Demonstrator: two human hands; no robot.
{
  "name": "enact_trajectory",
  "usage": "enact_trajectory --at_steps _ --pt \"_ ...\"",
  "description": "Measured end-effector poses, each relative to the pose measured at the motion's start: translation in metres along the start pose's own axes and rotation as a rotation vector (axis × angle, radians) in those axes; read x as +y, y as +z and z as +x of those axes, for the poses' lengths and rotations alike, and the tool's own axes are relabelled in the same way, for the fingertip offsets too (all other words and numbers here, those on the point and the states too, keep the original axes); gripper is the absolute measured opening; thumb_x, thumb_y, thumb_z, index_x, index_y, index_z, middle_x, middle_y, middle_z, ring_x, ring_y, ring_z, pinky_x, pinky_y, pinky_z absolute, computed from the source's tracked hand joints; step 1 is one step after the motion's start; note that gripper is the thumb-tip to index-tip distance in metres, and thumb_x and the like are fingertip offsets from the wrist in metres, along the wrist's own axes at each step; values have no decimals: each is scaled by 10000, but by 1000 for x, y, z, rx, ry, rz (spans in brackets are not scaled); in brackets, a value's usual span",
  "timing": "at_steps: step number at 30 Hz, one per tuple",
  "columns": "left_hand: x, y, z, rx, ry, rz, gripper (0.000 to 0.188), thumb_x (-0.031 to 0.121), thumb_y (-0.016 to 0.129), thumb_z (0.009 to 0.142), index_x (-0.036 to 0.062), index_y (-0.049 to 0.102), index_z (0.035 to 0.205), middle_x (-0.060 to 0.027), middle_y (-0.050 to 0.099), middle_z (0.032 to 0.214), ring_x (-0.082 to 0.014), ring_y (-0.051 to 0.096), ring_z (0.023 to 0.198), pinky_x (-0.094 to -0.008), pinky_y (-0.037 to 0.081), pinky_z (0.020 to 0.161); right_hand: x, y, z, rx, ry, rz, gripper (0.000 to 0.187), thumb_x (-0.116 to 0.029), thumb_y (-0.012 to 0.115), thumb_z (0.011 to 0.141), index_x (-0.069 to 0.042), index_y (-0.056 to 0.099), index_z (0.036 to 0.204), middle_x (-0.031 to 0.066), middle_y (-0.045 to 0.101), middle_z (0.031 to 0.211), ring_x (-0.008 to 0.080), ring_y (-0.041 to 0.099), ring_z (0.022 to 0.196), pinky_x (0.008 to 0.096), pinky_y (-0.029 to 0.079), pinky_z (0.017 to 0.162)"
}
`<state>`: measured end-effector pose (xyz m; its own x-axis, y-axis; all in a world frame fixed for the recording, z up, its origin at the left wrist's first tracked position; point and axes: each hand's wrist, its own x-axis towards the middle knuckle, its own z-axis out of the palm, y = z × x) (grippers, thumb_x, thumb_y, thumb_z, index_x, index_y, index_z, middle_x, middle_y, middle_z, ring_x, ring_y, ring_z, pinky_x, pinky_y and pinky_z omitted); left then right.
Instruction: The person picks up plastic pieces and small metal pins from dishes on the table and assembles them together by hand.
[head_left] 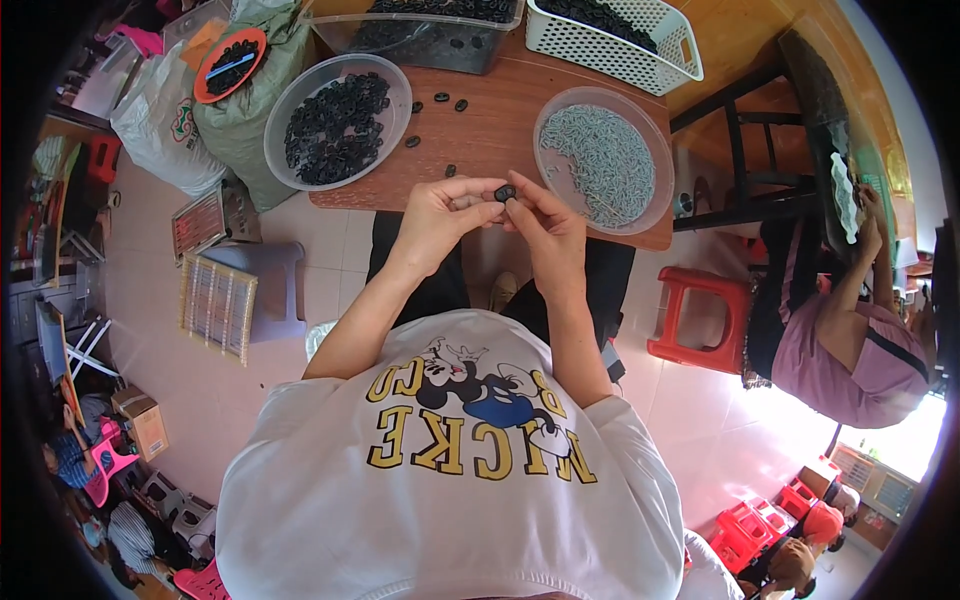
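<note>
Assembly step in hand: left hand (437,222) and right hand (545,225) pinch one small black round plastic part (505,192) together at the brown wooden bench (490,135) edge, 6 o'clock; seating it likely needs steady fingertip pressure.

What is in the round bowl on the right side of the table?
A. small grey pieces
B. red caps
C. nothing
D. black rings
A: the right bowl holds a heap of small grey pieces; the black rings fill the left bowl.
</note>
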<state>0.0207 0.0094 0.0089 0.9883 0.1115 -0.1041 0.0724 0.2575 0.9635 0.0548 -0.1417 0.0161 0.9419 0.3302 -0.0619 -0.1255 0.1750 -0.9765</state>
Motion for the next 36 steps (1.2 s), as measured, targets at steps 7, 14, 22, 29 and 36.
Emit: enact_trajectory --at_steps 7,14,22,29,36 --pt "7 4 -3 -6 83 171 297 -8 650 784 22 646 1080 -48 605 917 -89 596 769 -204 485 686 4 -1 -3 -4 -12 7 296 8 584 849 5 601 1145 55 583 882 100 587 734 207 496 680" --pt "10 6 -10 -15 147 235 318 -9 626 804 31 625 1120 -39 597 930 -85 583 847 -198 471 736 2 2 -6 13 -4 23 295 14 587 844 30 594 1139 46 607 846 102 591 711 213 497 680" --pt "13 2 -12 -40 349 459 291 18 605 820 26 618 1111 -91 613 985 -167 600 856 -259 473 723 3 6 -10 46 -29 119 273 33 602 829 62 599 1100 98 650 840 144 637 721 240 518 699" --pt "15 -3 -14 -79 411 493 310 18 607 818 37 608 1128 -93 612 986 -190 608 852 -270 480 720 8 10 -14 73 -65 106 266 35 609 826 66 601 1091 113 655 867 162 648 733 246 524 699" --pt "14 1 -15 -33 509 569 285 9 594 822 23 603 1107 -111 607 982 -225 618 852 -294 496 715 4 12 -15 77 -109 113 253 30 609 831 64 608 1082 123 658 892 175 656 752 248 527 703"
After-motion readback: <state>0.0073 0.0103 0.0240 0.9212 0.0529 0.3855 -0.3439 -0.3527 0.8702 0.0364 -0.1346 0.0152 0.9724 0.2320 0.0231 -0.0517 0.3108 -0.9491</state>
